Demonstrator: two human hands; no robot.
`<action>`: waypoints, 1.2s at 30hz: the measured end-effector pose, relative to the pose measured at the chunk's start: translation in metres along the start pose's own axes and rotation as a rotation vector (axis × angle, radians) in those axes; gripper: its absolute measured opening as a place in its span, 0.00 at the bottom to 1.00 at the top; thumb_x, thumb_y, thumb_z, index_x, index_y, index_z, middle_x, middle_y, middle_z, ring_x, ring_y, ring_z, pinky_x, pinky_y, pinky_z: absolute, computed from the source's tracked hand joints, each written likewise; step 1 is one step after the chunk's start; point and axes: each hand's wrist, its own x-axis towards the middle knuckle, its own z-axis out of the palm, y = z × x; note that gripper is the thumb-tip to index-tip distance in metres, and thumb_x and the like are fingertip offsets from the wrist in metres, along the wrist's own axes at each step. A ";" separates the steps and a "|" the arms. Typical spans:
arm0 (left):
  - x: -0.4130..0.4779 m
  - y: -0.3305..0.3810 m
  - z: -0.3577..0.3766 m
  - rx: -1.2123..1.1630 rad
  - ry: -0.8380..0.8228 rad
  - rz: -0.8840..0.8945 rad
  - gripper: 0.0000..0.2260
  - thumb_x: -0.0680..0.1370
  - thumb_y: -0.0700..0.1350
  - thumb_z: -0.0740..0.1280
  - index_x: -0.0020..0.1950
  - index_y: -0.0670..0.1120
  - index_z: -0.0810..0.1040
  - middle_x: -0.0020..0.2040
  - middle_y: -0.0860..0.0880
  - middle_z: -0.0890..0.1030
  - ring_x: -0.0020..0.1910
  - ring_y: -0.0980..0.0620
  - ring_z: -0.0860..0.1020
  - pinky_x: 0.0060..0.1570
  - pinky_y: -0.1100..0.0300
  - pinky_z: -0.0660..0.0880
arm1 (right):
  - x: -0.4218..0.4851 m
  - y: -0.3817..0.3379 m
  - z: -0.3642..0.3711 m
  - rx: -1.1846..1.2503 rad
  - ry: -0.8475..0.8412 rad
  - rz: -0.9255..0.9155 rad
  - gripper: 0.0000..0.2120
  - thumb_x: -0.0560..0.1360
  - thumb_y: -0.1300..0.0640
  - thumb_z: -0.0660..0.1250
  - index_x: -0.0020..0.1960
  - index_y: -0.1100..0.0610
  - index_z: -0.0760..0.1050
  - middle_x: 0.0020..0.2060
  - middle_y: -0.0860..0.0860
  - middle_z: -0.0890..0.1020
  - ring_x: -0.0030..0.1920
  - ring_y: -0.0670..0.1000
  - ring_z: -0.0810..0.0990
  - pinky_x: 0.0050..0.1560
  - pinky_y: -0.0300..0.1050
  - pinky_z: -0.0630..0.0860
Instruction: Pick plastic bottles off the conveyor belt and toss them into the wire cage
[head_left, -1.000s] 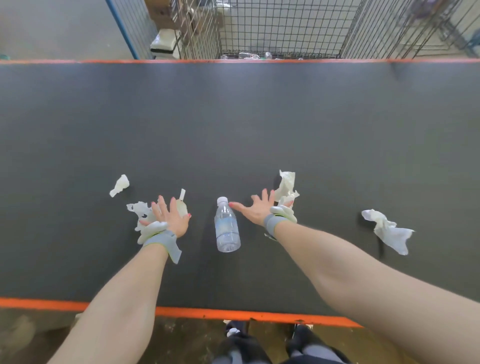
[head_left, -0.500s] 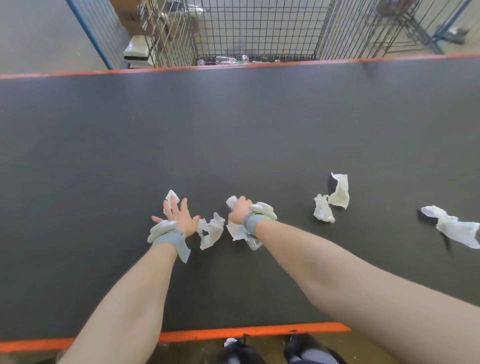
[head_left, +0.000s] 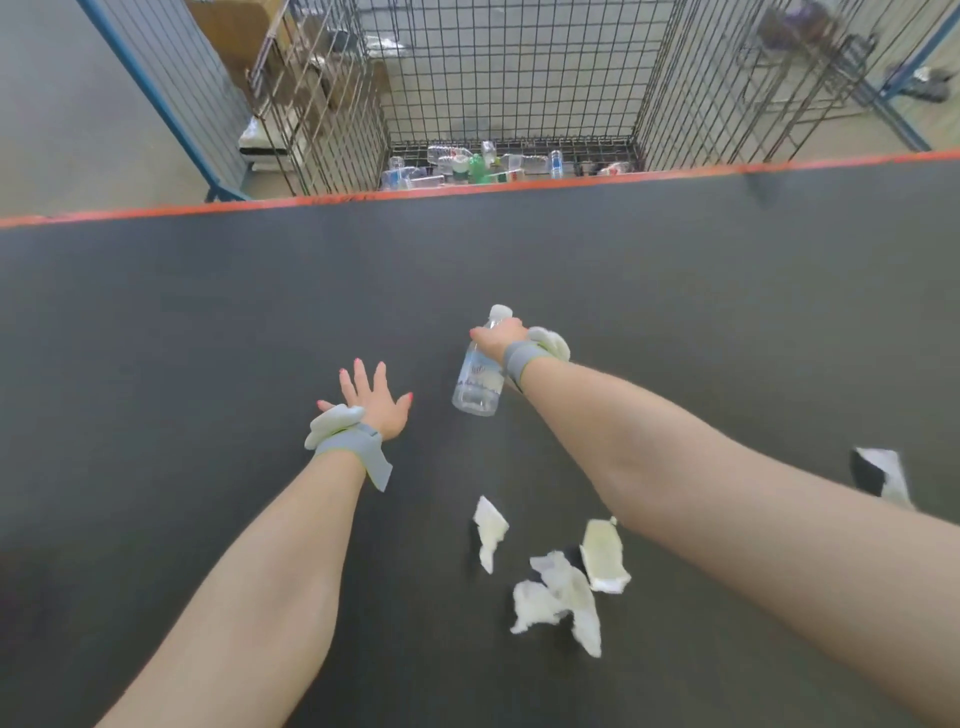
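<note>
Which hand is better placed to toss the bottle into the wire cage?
Right. The right hand grips the bottle near its neck; the left hand is spread open, holding nothing.

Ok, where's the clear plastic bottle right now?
Head view: the right hand grips the clear bottle near its neck, over the conveyor belt, right of the open left hand, beyond the paper scraps.

We record one transparent plastic bottle (head_left: 475, 384), smooth and glossy. We record one dark grey conveyor belt (head_left: 208, 322), matt and finely grained, rubber-like, bordered by a smooth orange edge strip (head_left: 156, 212). We record one dark metal wire cage (head_left: 519, 67) of thin, dull rods, holding shiny clear plastic bottles (head_left: 467, 166). We add crumpled white paper scraps (head_left: 558, 597), soft and matt; grey cloth wrist bands (head_left: 522, 358), matt; and one blue painted metal post (head_left: 152, 98).
</note>
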 end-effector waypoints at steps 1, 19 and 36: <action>0.006 0.007 -0.011 -0.034 0.013 0.006 0.29 0.82 0.58 0.50 0.79 0.52 0.44 0.79 0.49 0.38 0.78 0.47 0.37 0.71 0.33 0.45 | 0.006 -0.016 -0.011 0.102 0.027 -0.032 0.24 0.79 0.49 0.61 0.70 0.62 0.66 0.65 0.57 0.74 0.64 0.59 0.75 0.58 0.46 0.72; -0.067 -0.036 0.022 -0.054 -0.047 -0.049 0.33 0.81 0.58 0.55 0.79 0.50 0.43 0.79 0.47 0.38 0.77 0.43 0.36 0.73 0.36 0.47 | -0.059 0.065 0.031 -0.606 -0.260 -0.122 0.45 0.76 0.39 0.63 0.79 0.48 0.37 0.79 0.54 0.44 0.78 0.60 0.48 0.75 0.56 0.50; -0.176 -0.129 0.052 -0.029 0.061 -0.160 0.26 0.83 0.52 0.50 0.80 0.49 0.46 0.79 0.47 0.41 0.78 0.46 0.39 0.73 0.36 0.44 | -0.188 0.139 0.127 -0.537 -0.438 -0.124 0.48 0.71 0.29 0.62 0.79 0.46 0.40 0.78 0.56 0.48 0.78 0.61 0.49 0.74 0.62 0.51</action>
